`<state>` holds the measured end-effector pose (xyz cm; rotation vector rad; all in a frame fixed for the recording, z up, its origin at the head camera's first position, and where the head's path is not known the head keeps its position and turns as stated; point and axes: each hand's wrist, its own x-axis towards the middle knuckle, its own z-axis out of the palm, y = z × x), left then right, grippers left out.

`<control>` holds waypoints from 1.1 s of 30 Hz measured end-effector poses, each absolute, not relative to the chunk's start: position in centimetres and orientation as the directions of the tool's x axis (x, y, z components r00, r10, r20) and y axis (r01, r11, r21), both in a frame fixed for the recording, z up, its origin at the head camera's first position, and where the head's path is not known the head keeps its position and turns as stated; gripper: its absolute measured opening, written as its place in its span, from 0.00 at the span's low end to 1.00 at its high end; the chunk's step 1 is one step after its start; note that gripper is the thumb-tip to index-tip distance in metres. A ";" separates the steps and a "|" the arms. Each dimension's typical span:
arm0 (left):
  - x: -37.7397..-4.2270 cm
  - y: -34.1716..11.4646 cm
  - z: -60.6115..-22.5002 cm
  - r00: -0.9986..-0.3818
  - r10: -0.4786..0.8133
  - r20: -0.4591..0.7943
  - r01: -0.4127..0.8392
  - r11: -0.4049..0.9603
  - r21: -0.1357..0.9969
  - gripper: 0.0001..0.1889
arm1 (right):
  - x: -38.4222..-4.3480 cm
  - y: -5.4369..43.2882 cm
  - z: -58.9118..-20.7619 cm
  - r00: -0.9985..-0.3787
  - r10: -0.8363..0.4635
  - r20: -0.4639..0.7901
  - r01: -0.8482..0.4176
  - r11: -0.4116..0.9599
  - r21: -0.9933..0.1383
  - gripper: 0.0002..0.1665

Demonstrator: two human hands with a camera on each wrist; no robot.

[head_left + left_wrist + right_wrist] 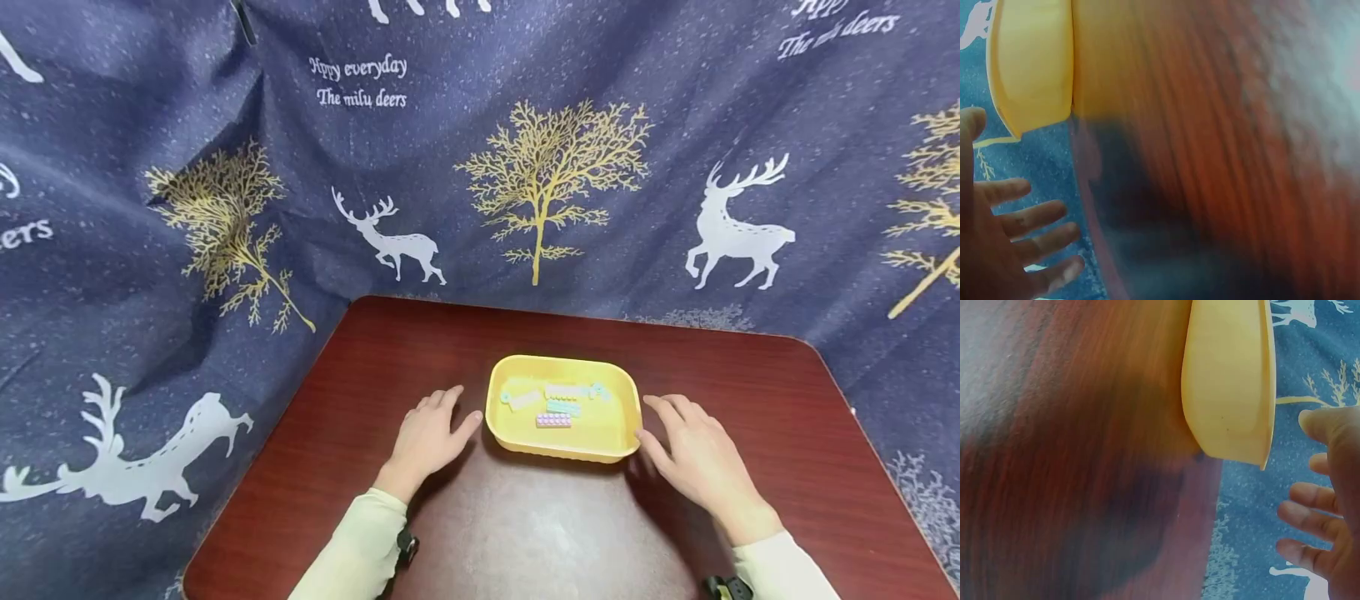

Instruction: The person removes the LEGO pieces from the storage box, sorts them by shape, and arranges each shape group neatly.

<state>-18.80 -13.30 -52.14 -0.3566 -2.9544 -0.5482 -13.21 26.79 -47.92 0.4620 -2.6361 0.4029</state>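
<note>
A yellow plastic tray (450,451) sits on the table between two hands. Inside it lie a purple studded block (553,421), a teal block (563,407), a pale pink piece (525,401) and several small light-blue and yellow bits. My left hand (429,435) is just off the tray's left end, fingers spread and holding nothing. Beyond the tray's right end, my right hand (696,457) has its fingers extended, thumb right at the rim. Both wrist views show the tray's outer wall (1035,62) near loosely spread fingers.
The dark red wooden table (420,333) has rounded corners and a glossy light patch in front of the tray. Behind and to the left hangs a blue cloth (480,50) with white deer and golden trees. Dark bands with small devices (407,546) circle the wrists.
</note>
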 end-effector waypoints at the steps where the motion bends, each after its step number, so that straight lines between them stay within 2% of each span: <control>1: -18.8 -13.2 -52.2 -0.966 0.207 0.152 0.248 0.903 0.351 0.36 | -13.3 26.7 -47.9 -0.850 -0.259 0.458 -0.385 0.900 -0.206 0.29; 9: -18.9 -12.4 -52.0 -0.979 0.180 0.096 0.204 0.857 0.472 0.33 | -14.1 25.7 -47.7 -0.844 -0.296 0.448 -0.421 0.882 -0.210 0.27; 21: -19.2 -11.5 -51.6 -0.985 0.157 0.072 0.171 0.816 0.552 0.28 | -15.2 24.1 -47.7 -0.855 -0.309 0.417 -0.429 0.873 -0.232 0.28; 33: -19.8 -10.4 -51.5 -0.984 0.153 0.090 0.177 0.781 0.600 0.24 | -16.0 22.2 -47.8 -0.840 -0.356 0.409 -0.473 0.850 -0.230 0.28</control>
